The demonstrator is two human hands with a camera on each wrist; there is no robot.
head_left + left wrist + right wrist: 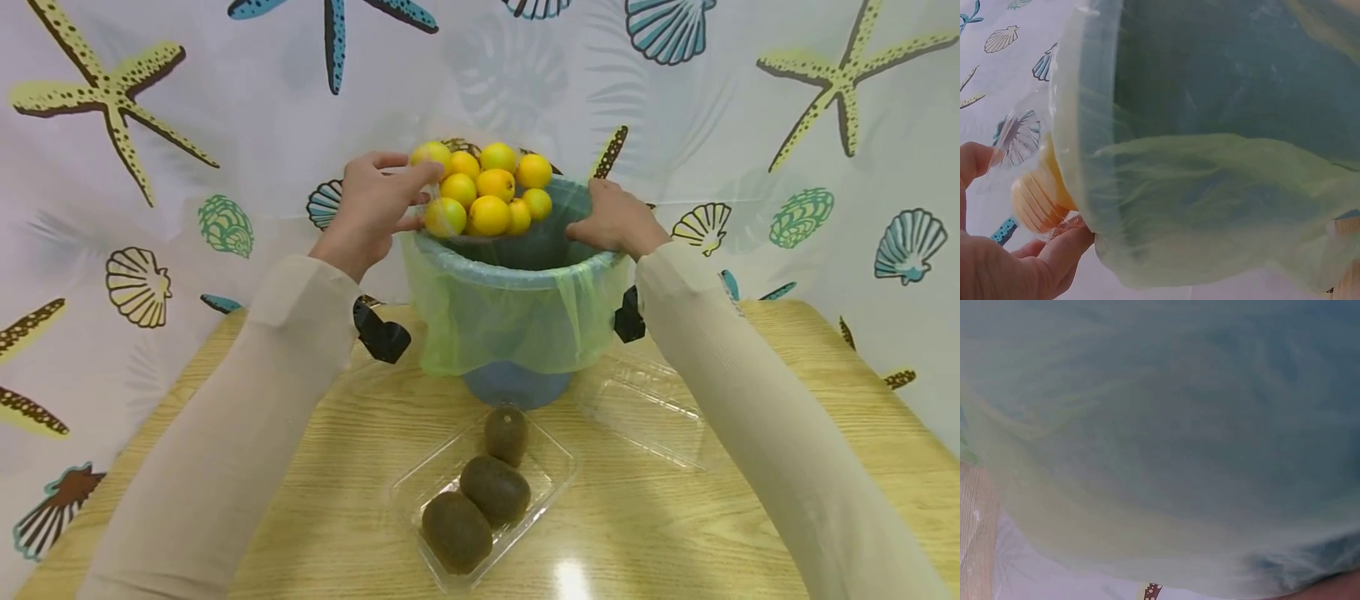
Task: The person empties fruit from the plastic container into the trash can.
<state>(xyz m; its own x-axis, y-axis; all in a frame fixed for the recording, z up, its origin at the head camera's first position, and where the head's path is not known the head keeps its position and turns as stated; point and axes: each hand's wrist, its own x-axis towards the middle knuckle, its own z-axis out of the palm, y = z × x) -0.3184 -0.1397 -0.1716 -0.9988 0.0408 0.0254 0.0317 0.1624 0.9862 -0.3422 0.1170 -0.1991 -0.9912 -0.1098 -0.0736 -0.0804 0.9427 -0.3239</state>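
My left hand (375, 208) grips the side of a clear plastic box (1019, 134) filled with small round yellow citrus fruits (491, 215), some of them tinged green. The box is tilted, its fruit facing me, over the left and back part of a blue bin (517, 385). A thin translucent green bag (517, 329) lines the bin and folds down over its outside. My right hand (618, 218) holds the bin's right rim, thumb on the inner side. In the right wrist view the bag's green film (1147, 456) fills most of the picture.
In front of the bin, a clear tray (551, 487) with three brown kiwis (495, 490) lies on the wooden table (330, 508). A clear plastic lid (652, 412) lies to the right. Behind hangs a curtain (262, 125) printed with shells and starfish.
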